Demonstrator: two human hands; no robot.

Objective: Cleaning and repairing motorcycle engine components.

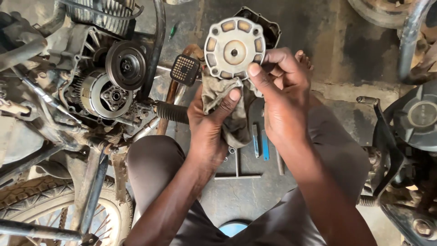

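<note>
Oily concrete floor (327,27), top centre: right hand (277,98) pinches round clutch pressure plate (234,48); left hand (209,125) clamps grimy rag (227,109) beneath it.

Your left hand (210,125) is raised palm up, fingers curled closed, thumb pressed forward. Your right hand (280,98) is lifted beside it, thumb and fingers pinched shut.

Open engine (109,86) crowding left; tools (260,145) underfoot; bare floor (346,50) right
</note>
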